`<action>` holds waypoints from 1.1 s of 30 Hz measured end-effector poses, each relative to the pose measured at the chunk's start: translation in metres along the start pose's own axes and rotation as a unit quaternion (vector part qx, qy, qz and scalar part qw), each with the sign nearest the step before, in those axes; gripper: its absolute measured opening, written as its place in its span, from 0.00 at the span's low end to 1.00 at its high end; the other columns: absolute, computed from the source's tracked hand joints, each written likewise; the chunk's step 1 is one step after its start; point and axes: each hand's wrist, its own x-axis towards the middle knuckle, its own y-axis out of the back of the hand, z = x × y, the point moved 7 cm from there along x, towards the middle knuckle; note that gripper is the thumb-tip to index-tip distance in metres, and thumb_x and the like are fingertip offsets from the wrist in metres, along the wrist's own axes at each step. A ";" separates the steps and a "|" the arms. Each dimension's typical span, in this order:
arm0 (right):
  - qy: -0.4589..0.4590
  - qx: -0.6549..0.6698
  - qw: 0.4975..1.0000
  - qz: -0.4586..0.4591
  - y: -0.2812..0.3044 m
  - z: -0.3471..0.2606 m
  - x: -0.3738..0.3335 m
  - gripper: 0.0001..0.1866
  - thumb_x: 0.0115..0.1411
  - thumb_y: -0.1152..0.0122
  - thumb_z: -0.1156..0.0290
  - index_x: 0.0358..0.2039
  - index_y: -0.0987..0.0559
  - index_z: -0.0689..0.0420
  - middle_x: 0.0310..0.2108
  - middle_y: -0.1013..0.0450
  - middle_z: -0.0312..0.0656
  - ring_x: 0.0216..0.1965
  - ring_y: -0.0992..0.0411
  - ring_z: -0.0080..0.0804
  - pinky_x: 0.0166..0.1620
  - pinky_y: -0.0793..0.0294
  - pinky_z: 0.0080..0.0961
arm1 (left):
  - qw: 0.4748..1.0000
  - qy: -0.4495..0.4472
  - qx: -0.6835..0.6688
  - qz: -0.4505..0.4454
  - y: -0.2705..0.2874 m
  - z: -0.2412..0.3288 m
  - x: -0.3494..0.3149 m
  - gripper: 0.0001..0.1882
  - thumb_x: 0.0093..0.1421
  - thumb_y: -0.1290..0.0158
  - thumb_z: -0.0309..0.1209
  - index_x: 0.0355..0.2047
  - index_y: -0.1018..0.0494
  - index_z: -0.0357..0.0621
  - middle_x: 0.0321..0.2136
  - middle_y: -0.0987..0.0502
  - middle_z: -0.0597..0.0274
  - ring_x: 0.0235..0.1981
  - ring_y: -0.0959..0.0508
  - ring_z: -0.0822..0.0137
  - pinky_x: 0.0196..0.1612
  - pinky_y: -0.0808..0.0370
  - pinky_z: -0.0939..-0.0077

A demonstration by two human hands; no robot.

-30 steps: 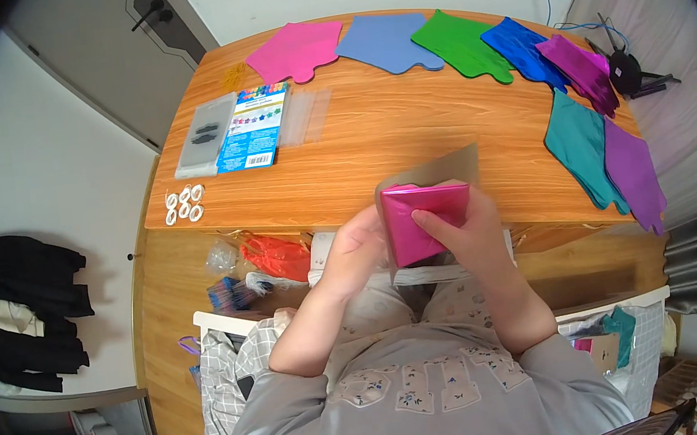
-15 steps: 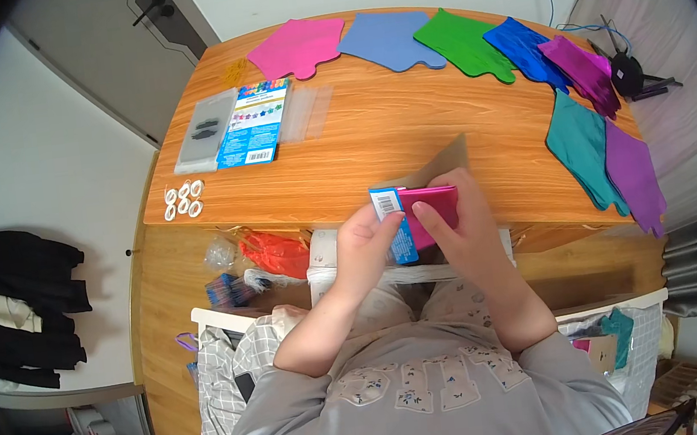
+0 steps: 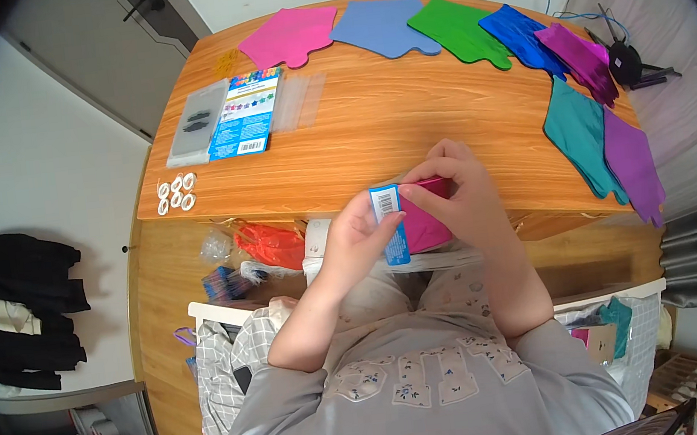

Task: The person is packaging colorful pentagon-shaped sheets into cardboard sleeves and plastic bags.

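Note:
Above my lap, just off the table's front edge, my left hand (image 3: 353,238) grips a narrow blue-and-white printed card (image 3: 394,231) with a barcode at its top. Its thumb lies across the card. Directly right of the card, and seemingly against it, is a bright pink folded sheet (image 3: 426,227). My right hand (image 3: 463,185) holds this sheet, thumb and index finger pinching near the card's upper right edge while the other fingers curl beyond. Whether card and sheet are joined I cannot tell; the fingers cover part of both.
Shiny flat shapes with tabs, including a pink one (image 3: 291,37) and a teal one (image 3: 580,135), line the table's far and right edges. At left lie a blue package card (image 3: 244,118), clear sleeves (image 3: 294,103) and several white coils (image 3: 176,194). A black router (image 3: 625,64) stands far right.
My right hand has shifted up and slightly right, its fingers now curled over the pink sheet's top. A greyish see-through flap beyond that hand is out of sight. The view has tilted slightly.

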 end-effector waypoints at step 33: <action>-0.192 0.460 0.862 0.089 -0.065 0.066 -0.059 0.09 0.67 0.38 0.71 0.45 0.21 0.62 0.37 0.19 0.41 0.35 0.21 0.27 0.44 0.20 0.27 | 0.965 -0.032 -0.196 0.171 0.006 0.002 0.002 0.12 0.72 0.50 0.30 0.52 0.30 0.38 0.43 0.19 0.58 0.44 0.19 0.69 0.49 0.23 0.71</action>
